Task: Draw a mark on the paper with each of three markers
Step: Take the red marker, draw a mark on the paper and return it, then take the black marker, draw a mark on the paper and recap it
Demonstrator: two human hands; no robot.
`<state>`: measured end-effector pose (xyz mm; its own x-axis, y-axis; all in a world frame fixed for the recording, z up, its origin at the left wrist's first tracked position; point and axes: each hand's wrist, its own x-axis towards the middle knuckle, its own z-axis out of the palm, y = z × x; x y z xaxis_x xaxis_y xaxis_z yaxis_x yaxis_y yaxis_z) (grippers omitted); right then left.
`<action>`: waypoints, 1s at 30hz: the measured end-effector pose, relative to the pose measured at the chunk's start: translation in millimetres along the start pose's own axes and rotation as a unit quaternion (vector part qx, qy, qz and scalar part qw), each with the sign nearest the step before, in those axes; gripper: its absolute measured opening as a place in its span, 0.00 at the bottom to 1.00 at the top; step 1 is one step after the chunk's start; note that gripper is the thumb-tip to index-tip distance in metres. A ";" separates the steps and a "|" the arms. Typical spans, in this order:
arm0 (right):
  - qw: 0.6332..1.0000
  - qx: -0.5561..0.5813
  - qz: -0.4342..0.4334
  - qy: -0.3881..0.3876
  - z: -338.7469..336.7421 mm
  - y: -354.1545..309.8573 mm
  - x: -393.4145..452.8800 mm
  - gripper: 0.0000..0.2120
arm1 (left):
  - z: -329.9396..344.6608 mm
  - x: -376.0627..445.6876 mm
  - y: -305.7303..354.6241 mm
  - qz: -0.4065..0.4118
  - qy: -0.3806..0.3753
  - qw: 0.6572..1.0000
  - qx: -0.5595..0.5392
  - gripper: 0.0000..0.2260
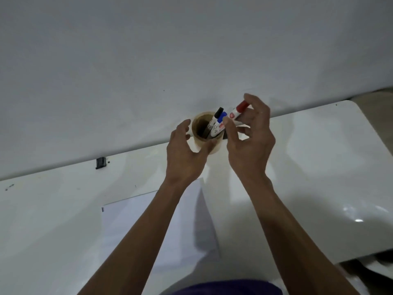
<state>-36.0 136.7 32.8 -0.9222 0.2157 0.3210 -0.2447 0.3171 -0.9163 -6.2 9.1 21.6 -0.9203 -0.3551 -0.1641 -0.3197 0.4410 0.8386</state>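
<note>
A tan paper cup (pixel 201 122) stands at the far edge of the white table, against the wall. A black-capped marker (pixel 214 119) and a blue-capped marker (pixel 220 122) lean inside it. My right hand (pixel 251 139) grips a red-capped marker (pixel 239 109) just right of the cup's rim, its cap pointing up and right. My left hand (pixel 187 154) cups the near left side of the cup, thumb on its front wall. A white sheet of paper (pixel 131 226) lies flat on the table below my forearms, partly hidden by them.
The glossy white table (pixel 319 167) has a rounded right corner and meets a plain white wall behind. A small dark clip (pixel 101 162) sits at the table's far edge on the left. A purple garment (pixel 223 287) shows at the bottom.
</note>
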 end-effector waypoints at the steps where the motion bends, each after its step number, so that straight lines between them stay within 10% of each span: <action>1: 1.000 -0.012 -0.001 -0.005 2.1 5.4 -0.7 0.22 | 3.0 2.3 -1.8 0.004 -0.001 1.000 -0.001 0.35; 30: 0.991 -0.129 0.032 -0.021 41.0 10.9 32.1 0.10 | 16.7 7.3 -10.9 0.067 0.042 0.997 -0.005 0.28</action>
<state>-80.6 109.2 23.4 -0.9465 0.2061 0.2482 -0.1052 0.5301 -0.8414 -13.2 15.5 2.6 -0.9323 -0.3617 -0.0063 -0.1925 0.4810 0.8553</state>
